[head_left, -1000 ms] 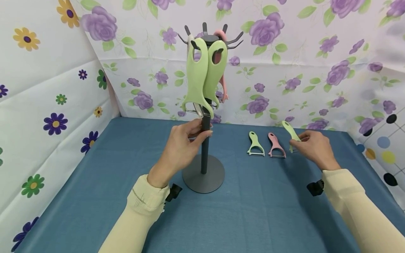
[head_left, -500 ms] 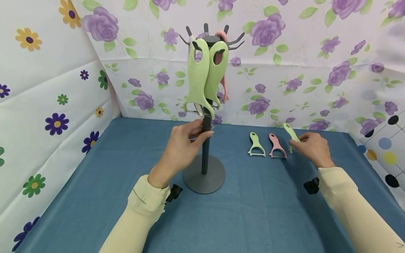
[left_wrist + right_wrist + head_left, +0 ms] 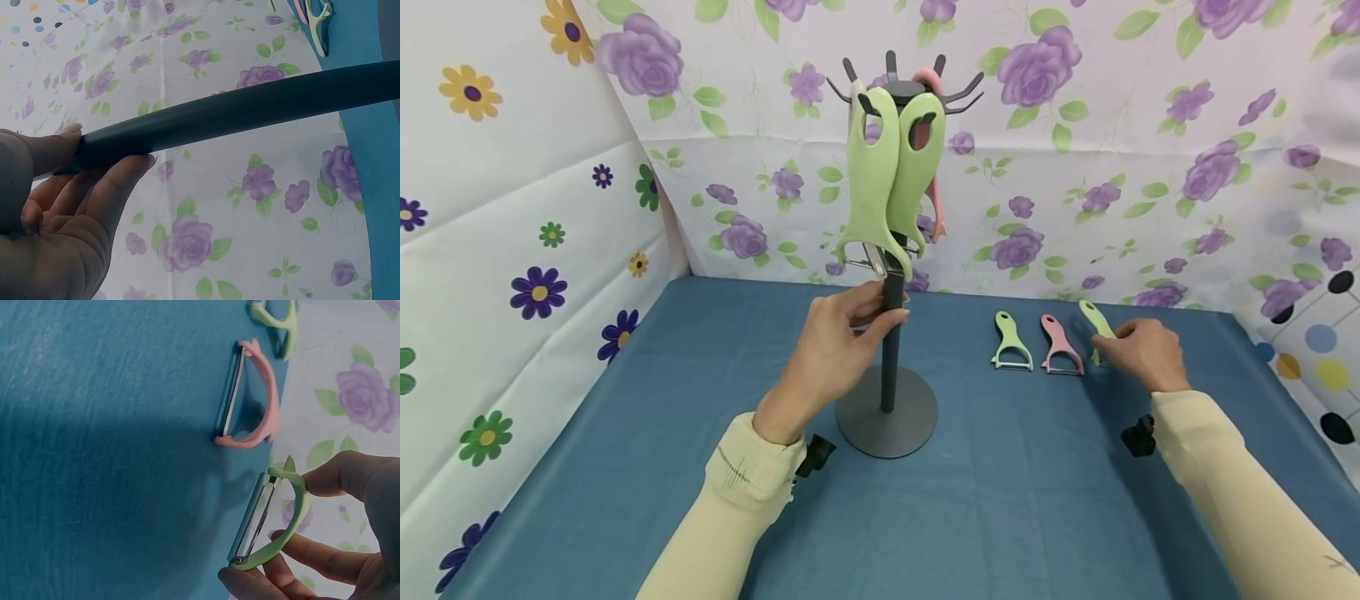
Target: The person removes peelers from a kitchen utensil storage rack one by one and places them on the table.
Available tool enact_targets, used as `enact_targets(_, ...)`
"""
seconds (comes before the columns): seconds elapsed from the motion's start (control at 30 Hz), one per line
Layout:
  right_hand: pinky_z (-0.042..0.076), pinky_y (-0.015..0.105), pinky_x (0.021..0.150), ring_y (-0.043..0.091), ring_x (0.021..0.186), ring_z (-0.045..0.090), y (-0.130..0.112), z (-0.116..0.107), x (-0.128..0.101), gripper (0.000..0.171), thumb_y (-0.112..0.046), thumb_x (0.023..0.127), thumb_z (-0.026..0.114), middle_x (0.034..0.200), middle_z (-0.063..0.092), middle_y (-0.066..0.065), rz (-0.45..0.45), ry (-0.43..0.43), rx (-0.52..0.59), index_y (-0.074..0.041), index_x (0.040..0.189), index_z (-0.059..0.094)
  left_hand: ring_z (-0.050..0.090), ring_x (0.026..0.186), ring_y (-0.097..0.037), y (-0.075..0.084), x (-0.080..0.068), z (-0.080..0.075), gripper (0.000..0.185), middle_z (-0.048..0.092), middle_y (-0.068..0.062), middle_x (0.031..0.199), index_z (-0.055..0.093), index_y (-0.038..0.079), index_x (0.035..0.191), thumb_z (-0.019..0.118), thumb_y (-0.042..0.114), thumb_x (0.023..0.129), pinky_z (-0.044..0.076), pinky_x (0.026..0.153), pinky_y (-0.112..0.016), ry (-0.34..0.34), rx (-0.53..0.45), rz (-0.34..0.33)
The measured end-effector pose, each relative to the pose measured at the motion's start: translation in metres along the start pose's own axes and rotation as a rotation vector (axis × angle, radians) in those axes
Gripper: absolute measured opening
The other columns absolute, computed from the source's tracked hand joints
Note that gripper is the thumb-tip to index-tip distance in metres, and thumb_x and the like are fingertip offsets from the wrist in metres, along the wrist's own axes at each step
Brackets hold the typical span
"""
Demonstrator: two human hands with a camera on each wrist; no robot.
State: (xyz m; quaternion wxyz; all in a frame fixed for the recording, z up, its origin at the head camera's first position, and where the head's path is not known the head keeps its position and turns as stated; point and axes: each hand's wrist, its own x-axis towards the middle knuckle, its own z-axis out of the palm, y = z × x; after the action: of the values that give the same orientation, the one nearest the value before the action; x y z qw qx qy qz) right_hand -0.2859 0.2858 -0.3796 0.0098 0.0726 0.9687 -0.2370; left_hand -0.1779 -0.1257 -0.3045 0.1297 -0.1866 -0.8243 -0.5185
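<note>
The left hand (image 3: 831, 350) clenched the stand's pole (image 3: 891, 346) just under the hanging peelers (image 3: 880, 179), likely to steady the stand (image 3: 887, 421). The right hand (image 3: 1142, 354) pinched a green peeler (image 3: 269, 519) by its forked head, blade bare, lifted slightly off the blue cloth (image 3: 1000, 500) right of the stand. A pink peeler (image 3: 1060, 346) and another green one (image 3: 1011, 342) lay flat between it and the stand.
</note>
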Motion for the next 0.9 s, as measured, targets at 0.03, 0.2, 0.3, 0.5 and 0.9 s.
enact_targets(0.03, 0.055, 0.05, 0.068, 0.047, 0.1, 0.062, 0.0, 0.001, 0.001, 0.054, -0.039, 0.099, 0.062, 0.122, 0.062, 0.035, 0.009, -0.007, -0.005, 0.01, 0.121, 0.065, 0.075, 0.107, -0.017, 0.0, 0.0, 0.0, 0.03, 0.078, -0.007, 0.113, 0.068, 0.012, 0.13, 0.066, 0.019, 0.101, 0.061, 0.096, -0.035, 0.0, 0.0, -0.001)
enact_targets(0.2, 0.056, 0.053, 0.072, 0.049, 0.104, 0.062, 0.002, 0.005, 0.005, 0.055, -0.039, 0.099, 0.062, 0.124, 0.062, 0.035, 0.04, -0.024, -0.029, 0.011, 0.123, 0.066, 0.075, 0.106, -0.017, 0.001, 0.0, -0.001, 0.029, 0.078, -0.007, 0.113, 0.069, 0.012, 0.129, 0.066, 0.019, 0.101, 0.061, 0.095, -0.035, 0.001, 0.004, -0.005)
enact_targets(0.3, 0.056, 0.051, 0.069, 0.048, 0.101, 0.064, 0.003, 0.007, 0.007, 0.055, -0.039, 0.098, 0.063, 0.121, 0.064, 0.035, 0.041, -0.025, -0.034, 0.011, 0.121, 0.068, 0.075, 0.106, -0.017, 0.001, 0.0, -0.002, 0.028, 0.078, -0.007, 0.112, 0.069, 0.012, 0.128, 0.066, 0.019, 0.101, 0.061, 0.096, -0.036, 0.003, 0.002, -0.008)
enact_targets(0.5, 0.056, 0.044, 0.062, 0.044, 0.094, 0.067, 0.006, 0.009, 0.009, 0.055, -0.039, 0.097, 0.064, 0.113, 0.068, 0.034, 0.054, -0.037, -0.049, 0.012, 0.118, 0.069, 0.075, 0.108, -0.017, 0.001, -0.001, -0.002, 0.03, 0.078, -0.007, 0.114, 0.069, 0.012, 0.13, 0.066, 0.02, 0.101, 0.06, 0.096, -0.036, 0.001, -0.005, -0.016)
enact_targets(0.9, 0.05, 0.034, 0.05, 0.03, 0.072, 0.067, 0.009, 0.014, 0.013, 0.052, -0.042, 0.094, 0.067, 0.088, 0.072, 0.024, 0.088, -0.046, -0.064, 0.009, 0.106, 0.073, 0.075, 0.108, -0.017, 0.0, 0.001, 0.0, 0.032, 0.078, -0.007, 0.115, 0.068, 0.012, 0.132, 0.067, 0.02, 0.101, 0.06, 0.097, -0.036, 0.001, -0.014, -0.024)
